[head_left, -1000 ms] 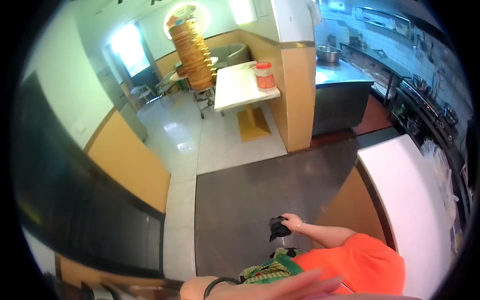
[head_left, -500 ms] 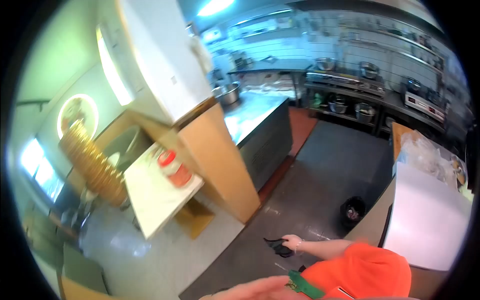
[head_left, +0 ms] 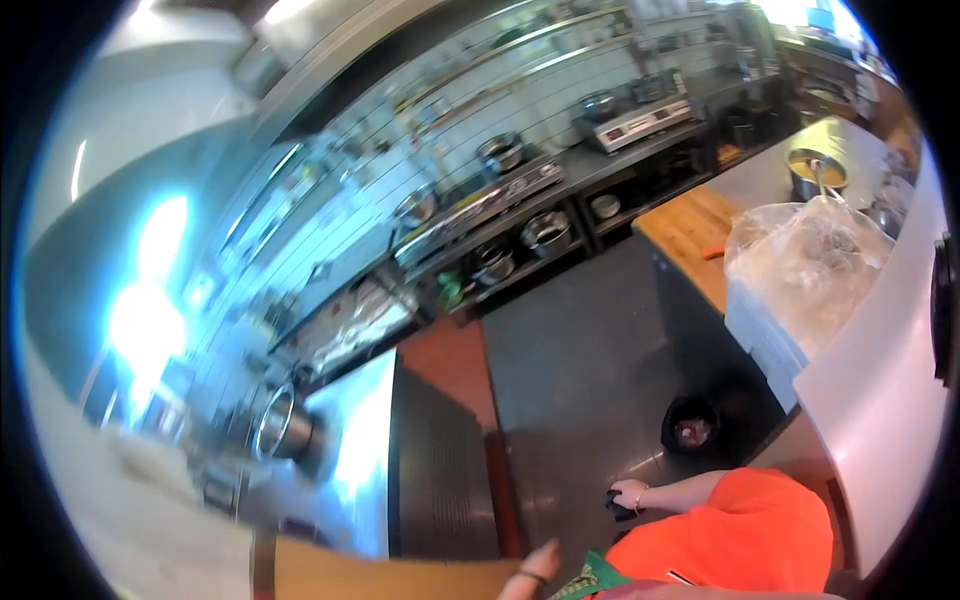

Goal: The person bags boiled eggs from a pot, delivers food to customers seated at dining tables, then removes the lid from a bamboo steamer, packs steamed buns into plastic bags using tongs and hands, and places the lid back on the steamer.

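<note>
Right hand closed around a crumpled black bundle, maybe cloth or thin plastic, held low over the dark floor. Left hand, dark band at the wrist, at the bottom edge of the view; nothing seen in it, too blurred to tell how far open.

Change: view has swung right over the last second. Table with the red-lidded jar gone from sight; kitchen fills the view. Bundle sits more compact in the grip than half a second ago, when a flap stuck out. Carried throughout, not set down.

Black bin, contents showing, stands on the floor near the right hand, apart from it. Pale counter behind, its edge right of the bin. Clear plastic bag past its far corner. Steel pot toward the steel bench's left edge.

Writing: none legible. Red marks on a cooker panel, too small to read.
</note>
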